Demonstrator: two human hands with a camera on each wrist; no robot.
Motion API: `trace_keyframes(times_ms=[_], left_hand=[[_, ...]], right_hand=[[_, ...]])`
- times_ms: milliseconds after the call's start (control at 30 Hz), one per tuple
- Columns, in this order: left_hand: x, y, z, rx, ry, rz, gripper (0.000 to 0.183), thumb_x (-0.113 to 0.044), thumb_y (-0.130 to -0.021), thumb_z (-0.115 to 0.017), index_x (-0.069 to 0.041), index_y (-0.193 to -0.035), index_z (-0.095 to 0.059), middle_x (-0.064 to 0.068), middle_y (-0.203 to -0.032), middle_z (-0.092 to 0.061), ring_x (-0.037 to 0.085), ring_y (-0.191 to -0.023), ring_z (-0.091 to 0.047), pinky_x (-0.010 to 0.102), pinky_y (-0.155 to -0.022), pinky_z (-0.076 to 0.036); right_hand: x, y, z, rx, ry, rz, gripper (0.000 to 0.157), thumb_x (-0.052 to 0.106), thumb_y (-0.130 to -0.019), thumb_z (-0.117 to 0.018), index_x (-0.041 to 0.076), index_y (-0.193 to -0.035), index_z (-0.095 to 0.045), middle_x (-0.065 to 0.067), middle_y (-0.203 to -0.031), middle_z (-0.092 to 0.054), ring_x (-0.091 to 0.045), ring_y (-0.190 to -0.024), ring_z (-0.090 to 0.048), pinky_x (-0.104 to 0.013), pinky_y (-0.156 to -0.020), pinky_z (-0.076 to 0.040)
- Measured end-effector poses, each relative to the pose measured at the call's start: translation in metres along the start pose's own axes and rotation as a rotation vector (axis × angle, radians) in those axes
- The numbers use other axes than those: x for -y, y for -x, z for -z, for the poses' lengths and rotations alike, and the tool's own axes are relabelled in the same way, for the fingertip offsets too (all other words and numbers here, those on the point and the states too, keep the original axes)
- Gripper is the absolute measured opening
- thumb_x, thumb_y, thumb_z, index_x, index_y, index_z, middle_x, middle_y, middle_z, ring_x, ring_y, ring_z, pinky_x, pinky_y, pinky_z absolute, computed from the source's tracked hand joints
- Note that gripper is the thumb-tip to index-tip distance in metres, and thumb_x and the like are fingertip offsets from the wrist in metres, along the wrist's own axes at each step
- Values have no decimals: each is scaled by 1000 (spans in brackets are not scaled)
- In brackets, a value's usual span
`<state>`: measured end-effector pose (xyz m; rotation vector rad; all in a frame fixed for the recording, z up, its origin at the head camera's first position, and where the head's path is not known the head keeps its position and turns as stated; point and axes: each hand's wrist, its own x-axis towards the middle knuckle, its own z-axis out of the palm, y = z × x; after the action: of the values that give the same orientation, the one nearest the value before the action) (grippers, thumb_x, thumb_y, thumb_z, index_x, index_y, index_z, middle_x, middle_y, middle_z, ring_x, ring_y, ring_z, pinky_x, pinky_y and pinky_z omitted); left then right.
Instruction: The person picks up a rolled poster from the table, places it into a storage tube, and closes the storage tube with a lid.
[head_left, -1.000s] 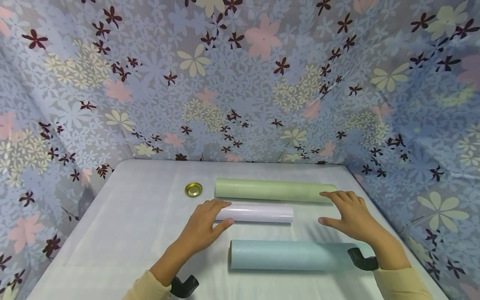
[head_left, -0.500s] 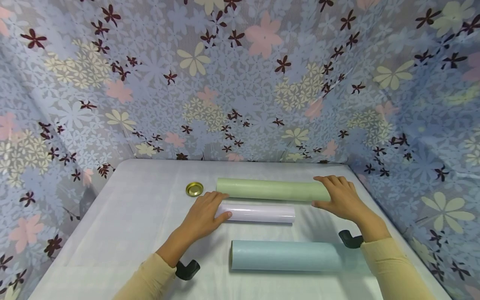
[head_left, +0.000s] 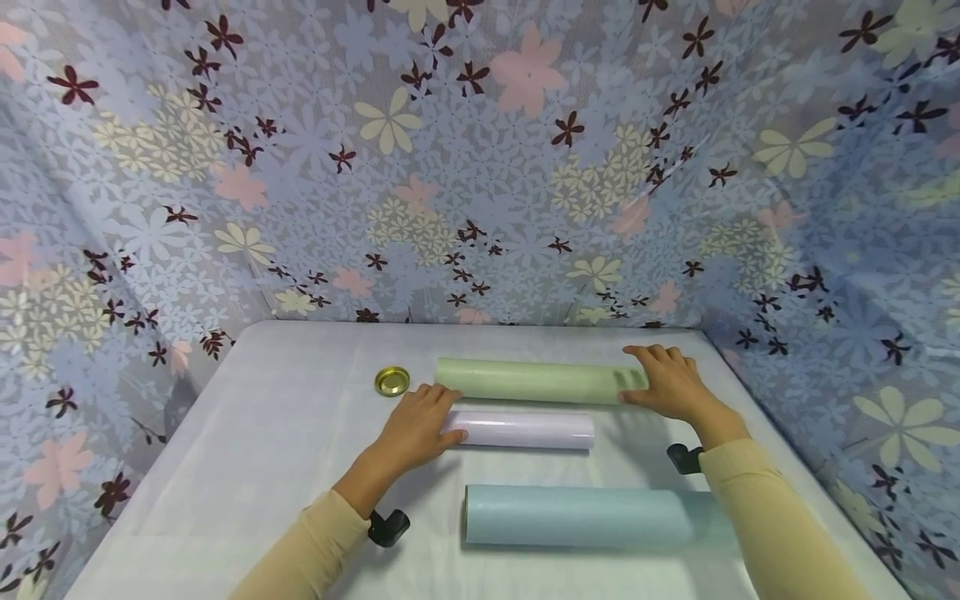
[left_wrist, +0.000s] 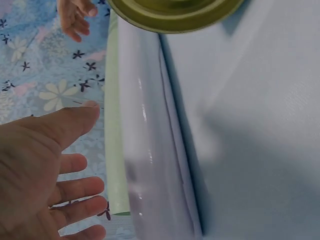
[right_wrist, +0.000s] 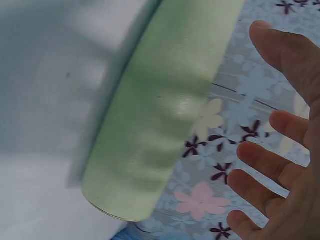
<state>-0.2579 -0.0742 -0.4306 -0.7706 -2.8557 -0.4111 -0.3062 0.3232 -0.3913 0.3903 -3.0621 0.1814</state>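
Note:
My left hand (head_left: 416,427) hovers over the left end of a glossy lilac roll (head_left: 528,431), its fingers spread. In the left wrist view a gap shows between those fingers (left_wrist: 75,190) and the roll. Over the right end of a pale green roll (head_left: 532,381) is my right hand (head_left: 671,383). The right wrist view shows its thumb and fingers apart from the green roll (right_wrist: 155,120), shadows falling on the surface. Neither hand holds anything. The lilac roll's left end is hidden in the head view.
A light blue roll (head_left: 570,517) lies nearest the person, its right end behind the right sleeve. Left of the green roll sits a shallow gold round lid (head_left: 392,381). The white-covered table (head_left: 247,433) meets floral cloth (head_left: 480,167) at the back and sides.
My right hand has moved left and away from the person, from beside the green roll's end to over it. The left hand has gone slightly forward. The rolls stay put.

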Motion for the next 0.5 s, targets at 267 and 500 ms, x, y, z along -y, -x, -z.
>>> trace_keyframes(times_ms=[267, 500], left_hand=[[4, -4, -8, 33, -59, 1, 64, -45, -83, -68, -7, -130, -51, 9, -120, -57, 27, -112, -52, 43, -93, -44], [6, -3, -15, 33, -96, -10, 63, -47, -79, -71, -8, -126, -54, 7, -116, -57, 26, -109, -53, 42, -91, -45]], right_hand=[[-3, -15, -15, 33, 6, -13, 82, 45, -77, -73, 12, -142, -36, -27, -133, -44, -52, -121, -35, -67, -95, -25], [-1, -23, -29, 47, 24, 2, 82, 45, -72, -76, 12, -139, -41, -27, -130, -47, -51, -117, -39, -65, -93, -28]])
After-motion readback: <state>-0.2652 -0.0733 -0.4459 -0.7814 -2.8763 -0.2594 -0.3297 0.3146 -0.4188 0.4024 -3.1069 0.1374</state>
